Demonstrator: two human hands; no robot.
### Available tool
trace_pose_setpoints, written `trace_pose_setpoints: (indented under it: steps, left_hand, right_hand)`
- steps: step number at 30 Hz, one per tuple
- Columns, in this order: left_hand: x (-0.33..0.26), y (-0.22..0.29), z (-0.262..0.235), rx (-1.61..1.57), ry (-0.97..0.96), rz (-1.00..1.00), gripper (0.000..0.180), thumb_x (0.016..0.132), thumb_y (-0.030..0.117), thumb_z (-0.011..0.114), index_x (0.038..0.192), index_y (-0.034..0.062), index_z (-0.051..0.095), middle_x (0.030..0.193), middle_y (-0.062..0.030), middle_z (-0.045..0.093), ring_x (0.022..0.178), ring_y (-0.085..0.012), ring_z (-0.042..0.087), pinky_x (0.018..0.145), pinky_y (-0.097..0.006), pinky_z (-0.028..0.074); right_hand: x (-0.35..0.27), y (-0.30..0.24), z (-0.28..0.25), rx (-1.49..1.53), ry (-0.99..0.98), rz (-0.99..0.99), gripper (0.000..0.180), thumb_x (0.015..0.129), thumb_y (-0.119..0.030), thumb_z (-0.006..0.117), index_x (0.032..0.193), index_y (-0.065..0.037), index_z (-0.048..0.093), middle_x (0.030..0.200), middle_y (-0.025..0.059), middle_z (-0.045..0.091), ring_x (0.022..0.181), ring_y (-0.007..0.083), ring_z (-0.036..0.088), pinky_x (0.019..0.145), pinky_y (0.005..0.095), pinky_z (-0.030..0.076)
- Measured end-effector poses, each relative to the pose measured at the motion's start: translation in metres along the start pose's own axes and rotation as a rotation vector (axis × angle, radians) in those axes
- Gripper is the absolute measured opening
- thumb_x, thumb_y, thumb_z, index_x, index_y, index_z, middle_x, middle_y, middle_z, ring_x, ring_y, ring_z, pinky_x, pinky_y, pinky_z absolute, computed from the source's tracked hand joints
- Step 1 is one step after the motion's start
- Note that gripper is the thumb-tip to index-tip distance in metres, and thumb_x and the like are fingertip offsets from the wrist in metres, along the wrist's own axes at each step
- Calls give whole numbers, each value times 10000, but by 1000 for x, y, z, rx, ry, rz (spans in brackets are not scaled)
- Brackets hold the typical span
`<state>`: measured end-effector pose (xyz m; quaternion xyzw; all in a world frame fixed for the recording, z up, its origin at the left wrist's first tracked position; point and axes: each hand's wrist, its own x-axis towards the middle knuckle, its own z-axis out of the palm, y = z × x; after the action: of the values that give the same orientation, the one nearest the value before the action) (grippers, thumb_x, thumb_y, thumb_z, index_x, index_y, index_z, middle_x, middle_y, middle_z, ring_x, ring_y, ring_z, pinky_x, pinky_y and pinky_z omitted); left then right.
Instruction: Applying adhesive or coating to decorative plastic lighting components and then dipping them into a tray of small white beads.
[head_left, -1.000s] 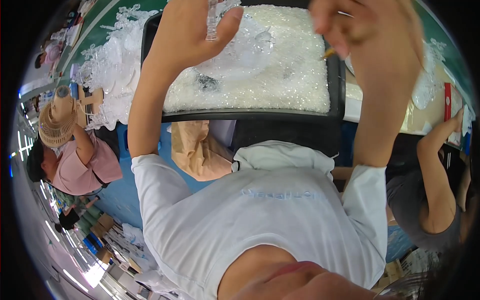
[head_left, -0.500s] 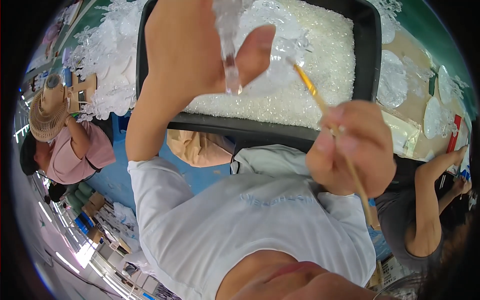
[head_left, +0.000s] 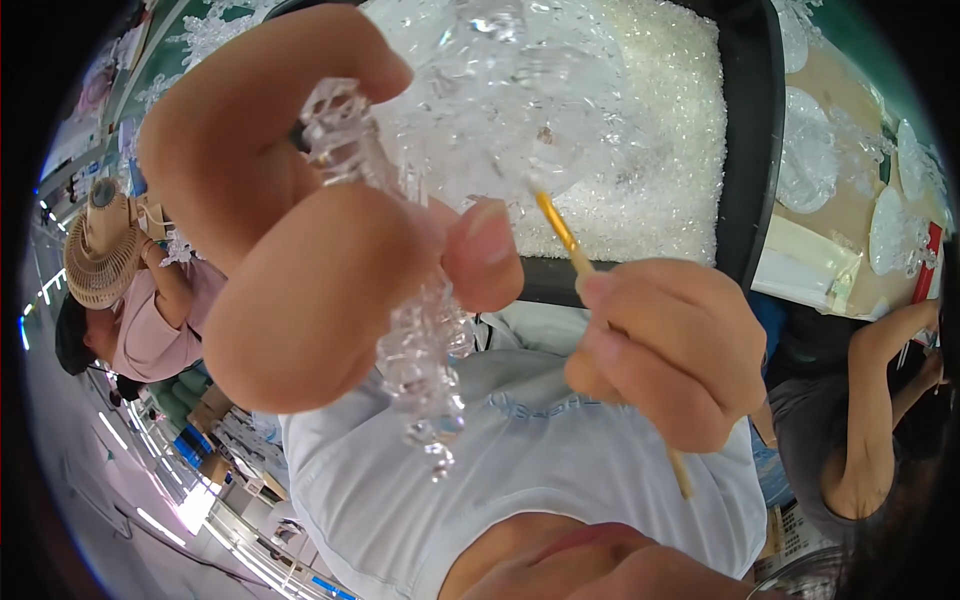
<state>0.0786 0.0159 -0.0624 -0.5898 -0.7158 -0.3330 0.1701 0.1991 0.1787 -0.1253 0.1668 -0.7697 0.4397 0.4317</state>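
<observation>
Close to the camera, my left hand point(head_left: 310, 270) is closed round a clear, knobbly plastic ornament point(head_left: 425, 365), whose beaded end hangs below the fingers. More clear plastic point(head_left: 540, 110) glistens beyond that hand; whether it belongs to the same piece I cannot tell. My right hand point(head_left: 680, 345) pinches a thin paintbrush point(head_left: 563, 230) with a wooden handle and a gold ferrule. The brush tip points up and left, toward the clear plastic, and is too blurred to show whether it touches. Behind both hands lies a black tray point(head_left: 752, 130) filled with glittery white granules point(head_left: 670, 130).
Clear plastic discs point(head_left: 808, 150) with branching edges lie on brown board to the tray's right. More clear pieces point(head_left: 215, 45) are heaped at the left. A beige fan point(head_left: 100, 250) stands near a person in pink point(head_left: 160, 320). Another person's arm point(head_left: 870, 400) is at the right.
My left hand has come nearer, turned, and curled its fingers round the clear ornament. My right hand has shifted slightly left with the brush, its tip now lower and further left.
</observation>
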Motion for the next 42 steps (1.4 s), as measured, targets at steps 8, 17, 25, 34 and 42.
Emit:
trace_pose_setpoints:
  steps: [8,17,25,34,42]
  left_hand:
    - [10,-22,23,-13,50,31,560,882,428,734,1179,36,466,1222,-197,585,852,-189,596,739,-309,490]
    - [8,-16,10,-44,119,67,618,868,488,732,1168,27,451,1233,-180,568,858,-178,571,724,-299,465]
    - [0,-69,22,-8,210,9,671,856,542,730,1159,19,438,1243,-165,553,864,-169,548,711,-290,443]
    - [34,-26,5,599,-383,-304,889,623,528,904,1076,-18,369,966,-66,353,828,-198,389,716,-322,366]
    - [18,-47,1,263,-8,-40,675,735,437,858,1015,-26,453,960,-109,398,811,-234,430,670,-340,378]
  right_hand:
    - [1,-2,-1,-15,16,-25,362,689,-55,832,941,14,582,811,177,682,603,257,660,444,283,498]
    - [0,-3,2,-31,72,-39,295,628,-51,771,855,1,590,793,169,672,587,243,639,421,276,466]
    - [0,-2,-13,96,-42,-73,514,595,-31,845,1021,28,564,957,262,664,610,282,654,462,309,505]
    - [2,5,1,15,-75,-11,447,622,144,728,1031,70,564,949,294,661,619,300,665,527,351,581]
    - [10,2,-3,129,-136,14,427,631,166,736,1018,95,571,946,301,667,659,328,675,569,374,601]
